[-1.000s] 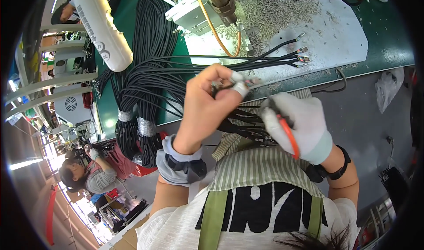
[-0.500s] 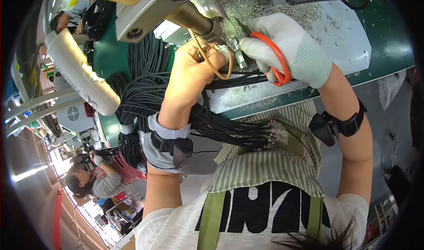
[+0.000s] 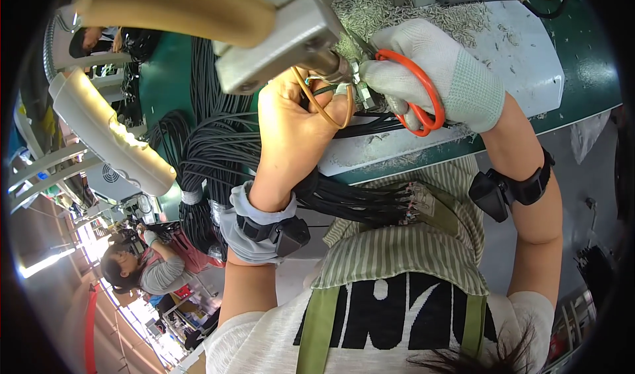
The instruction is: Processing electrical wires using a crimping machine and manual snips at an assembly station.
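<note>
My bare left hand (image 3: 294,113) is closed, its fingertips pinching the end of a black cable (image 3: 324,91). A thin tan loop (image 3: 325,117) hangs around those fingers. My right hand (image 3: 423,70), in a white glove with a pale green cuff, is closed around scissors with orange-red handle loops (image 3: 433,99). Their dark blade (image 3: 357,41) points up and away. Between the hands, small silver metal parts (image 3: 366,97) sit close to both sets of fingertips; whether the gloved fingers touch them I cannot tell. A metal nozzle (image 3: 340,70) above partly hides the left fingertips.
A grey metal arm (image 3: 281,53) overhangs my left hand. Small metal pieces (image 3: 450,20) heap on the white board (image 3: 529,63). Thick black cable bundles (image 3: 218,139) lie left and across my lap. A lit lamp (image 3: 112,132) stands left; a co-worker (image 3: 155,268) sits beyond.
The overhead arm and nozzle appear lower and further right in view. My left wrist has shifted slightly right. The right hand still holds the scissors, almost in the same place.
</note>
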The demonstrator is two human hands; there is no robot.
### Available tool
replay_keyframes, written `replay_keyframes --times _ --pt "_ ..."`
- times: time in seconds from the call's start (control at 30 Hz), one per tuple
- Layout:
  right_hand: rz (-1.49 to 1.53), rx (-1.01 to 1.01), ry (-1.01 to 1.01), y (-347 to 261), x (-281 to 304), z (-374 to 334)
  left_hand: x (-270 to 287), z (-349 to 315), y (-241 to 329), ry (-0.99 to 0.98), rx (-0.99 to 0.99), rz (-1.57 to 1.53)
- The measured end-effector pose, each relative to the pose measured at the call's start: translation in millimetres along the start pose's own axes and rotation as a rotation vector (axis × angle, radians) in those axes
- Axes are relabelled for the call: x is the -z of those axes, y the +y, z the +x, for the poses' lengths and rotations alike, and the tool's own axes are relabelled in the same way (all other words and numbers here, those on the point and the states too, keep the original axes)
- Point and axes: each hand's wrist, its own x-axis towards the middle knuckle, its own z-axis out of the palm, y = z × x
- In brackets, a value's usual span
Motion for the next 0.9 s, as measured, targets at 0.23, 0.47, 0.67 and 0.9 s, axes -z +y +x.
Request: replay_keyframes --times 0.23,0.47,0.67,0.9 --pt "0.04 0.219 0.006 23 -3 3 1 2 6 -0.02 0.016 0.057" --pt "0.025 0.04 -0.049 3 3 -6 5 2 12 -0.096 0.079 0.11" --pt "-0.358 0.031 0.196 -17 -4 -24 -9 -16 13 0.136 0.195 -0.327" --pt "-0.615 -0.136 0.617 -57 -30 -104 -1 -85 33 -0.042 0.145 -0.034"
